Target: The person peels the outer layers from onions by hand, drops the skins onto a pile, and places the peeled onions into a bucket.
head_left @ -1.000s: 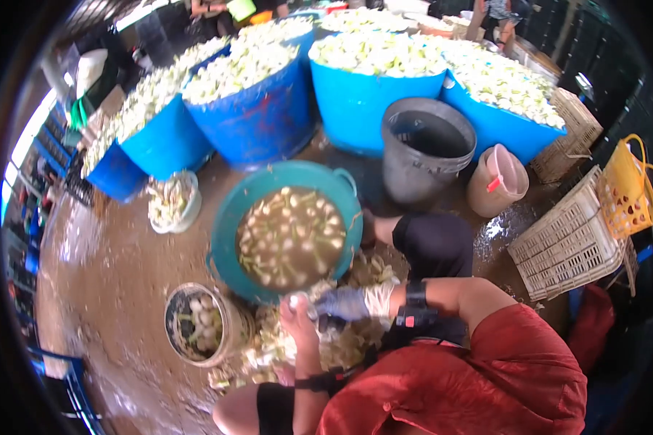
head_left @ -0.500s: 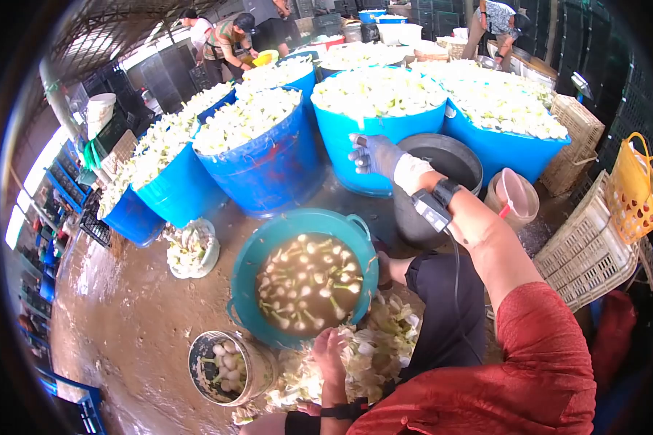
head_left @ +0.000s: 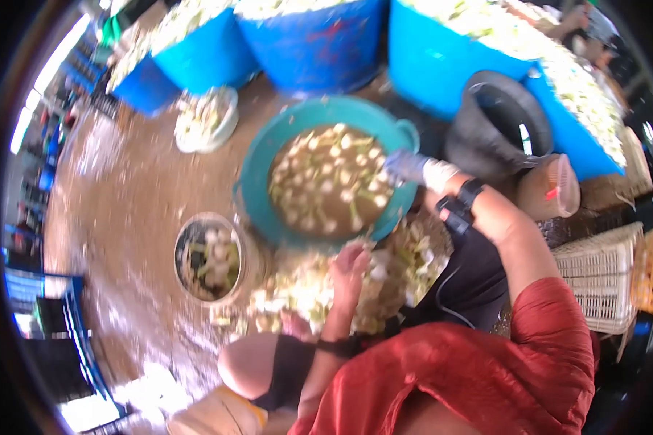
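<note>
My right hand [head_left: 408, 168], in a bluish glove, is over the right edge of a teal tub [head_left: 254, 156]. Inside the tub, white bulbs with green stems [head_left: 334, 167] float in brown water. Motion smears that hand's fingers, and whether they hold a bulb cannot be seen. My bare left hand [head_left: 350, 264] is just below the tub's near rim, above a heap of pale peelings [head_left: 305, 290]. Its fingers look partly bent but are blurred. To its left stands a pale bucket [head_left: 245, 268] with larger white bulbs [head_left: 218, 257] in it.
Large blue tubs [head_left: 308, 51] heaped with pale stemmed bulbs line the far side. A white bowl [head_left: 228, 119] of bulbs sits on the wet floor. At right are a dark grey tub [head_left: 471, 141], a pinkish bucket [head_left: 548, 188] and a wicker basket [head_left: 595, 283].
My view has tilted down. My right hand has come from in front of the blue tubs back to the teal tub's right edge. My left hand stays near the tub's near rim.
</note>
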Tool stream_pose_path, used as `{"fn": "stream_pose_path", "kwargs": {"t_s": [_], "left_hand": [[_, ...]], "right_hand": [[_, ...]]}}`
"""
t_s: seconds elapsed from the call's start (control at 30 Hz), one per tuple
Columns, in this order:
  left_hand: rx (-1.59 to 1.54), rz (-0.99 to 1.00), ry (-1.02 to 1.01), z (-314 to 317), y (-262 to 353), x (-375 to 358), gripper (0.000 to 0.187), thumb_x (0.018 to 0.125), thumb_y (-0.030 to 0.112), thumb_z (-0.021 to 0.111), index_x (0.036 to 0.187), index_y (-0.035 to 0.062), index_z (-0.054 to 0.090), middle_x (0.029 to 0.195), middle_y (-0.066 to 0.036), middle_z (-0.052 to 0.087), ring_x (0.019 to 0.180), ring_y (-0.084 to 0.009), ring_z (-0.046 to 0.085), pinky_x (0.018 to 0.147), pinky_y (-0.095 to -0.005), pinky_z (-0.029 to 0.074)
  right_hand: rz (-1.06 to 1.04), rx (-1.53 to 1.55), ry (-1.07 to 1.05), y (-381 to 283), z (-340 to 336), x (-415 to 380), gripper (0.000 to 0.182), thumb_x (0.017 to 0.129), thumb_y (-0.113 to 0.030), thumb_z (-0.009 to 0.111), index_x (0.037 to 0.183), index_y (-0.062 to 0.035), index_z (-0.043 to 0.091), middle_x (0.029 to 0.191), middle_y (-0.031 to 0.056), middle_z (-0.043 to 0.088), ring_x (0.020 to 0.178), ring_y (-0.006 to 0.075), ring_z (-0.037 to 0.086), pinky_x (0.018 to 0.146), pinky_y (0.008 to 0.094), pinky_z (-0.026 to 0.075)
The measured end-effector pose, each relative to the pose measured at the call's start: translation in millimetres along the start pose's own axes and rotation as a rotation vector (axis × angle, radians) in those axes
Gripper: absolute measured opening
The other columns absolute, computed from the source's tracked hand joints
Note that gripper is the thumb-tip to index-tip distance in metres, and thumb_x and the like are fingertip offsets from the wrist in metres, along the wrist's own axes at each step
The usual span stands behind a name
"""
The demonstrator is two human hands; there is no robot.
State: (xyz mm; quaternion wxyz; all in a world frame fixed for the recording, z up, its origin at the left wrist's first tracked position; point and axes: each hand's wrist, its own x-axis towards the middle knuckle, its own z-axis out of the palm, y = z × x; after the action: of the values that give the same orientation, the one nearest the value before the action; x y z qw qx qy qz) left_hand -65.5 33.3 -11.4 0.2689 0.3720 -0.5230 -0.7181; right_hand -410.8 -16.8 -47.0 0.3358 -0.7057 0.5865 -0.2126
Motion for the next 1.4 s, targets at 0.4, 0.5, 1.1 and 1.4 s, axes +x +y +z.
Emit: {"fn": "stream_pose_path", "kwargs": {"t_s": [0.4, 0.5, 1.1, 1.4], "left_hand": [[0.12, -0.181, 0.149, -43.0, -6.2, 9.2, 0.035, 0.085, 0.02, 0.063, 0.111, -0.0037, 0.057, 0.095, -0.007, 0.062, 0.081, -0.0116, 0.058, 0.07, -0.0243, 0.048], [0.125, -0.261, 0.2, -51.6, -1.0, 11.7, 0.036, 0.086, 0.02, 0.062, 0.111, -0.0045, 0.056, 0.096, -0.008, 0.062, 0.083, -0.0125, 0.058, 0.071, -0.0256, 0.049], [0.265, 0.147, 0.496, -64.5, -15.6, 11.0, 0.055, 0.082, 0.011, 0.065, 0.129, -0.0014, 0.04, 0.115, -0.013, 0.053, 0.105, -0.0172, 0.052, 0.088, -0.0294, 0.045], [0.009, 0.313, 0.361, -58.4, 10.7, -9.1, 0.057, 0.078, 0.015, 0.072, 0.121, -0.0081, 0.044, 0.104, -0.01, 0.059, 0.09, -0.0145, 0.057, 0.081, -0.0289, 0.047]], "right_hand": [[0.34, -0.253, 0.11, 21.5, 72.9, 153.2, 0.026, 0.079, -0.02, 0.065, 0.101, -0.0088, 0.061, 0.092, 0.0122, 0.065, 0.081, 0.0283, 0.063, 0.072, 0.0328, 0.05], [0.33, -0.5, -0.109, -3.1, 101.8, 184.8, 0.053, 0.073, -0.027, 0.067, 0.123, -0.0161, 0.053, 0.121, 0.0099, 0.056, 0.111, 0.031, 0.052, 0.095, 0.0464, 0.037], [0.605, 1.588, -0.187, -152.8, 140.9, 80.7, 0.032, 0.092, -0.035, 0.051, 0.103, -0.0046, 0.053, 0.09, 0.0149, 0.063, 0.082, 0.0256, 0.065, 0.071, 0.0354, 0.053], [-0.186, -0.233, 0.215, -213.9, 144.6, 23.7, 0.024, 0.091, -0.021, 0.056, 0.105, -0.0016, 0.055, 0.086, 0.0105, 0.063, 0.078, 0.0206, 0.061, 0.07, 0.0314, 0.05]]}}
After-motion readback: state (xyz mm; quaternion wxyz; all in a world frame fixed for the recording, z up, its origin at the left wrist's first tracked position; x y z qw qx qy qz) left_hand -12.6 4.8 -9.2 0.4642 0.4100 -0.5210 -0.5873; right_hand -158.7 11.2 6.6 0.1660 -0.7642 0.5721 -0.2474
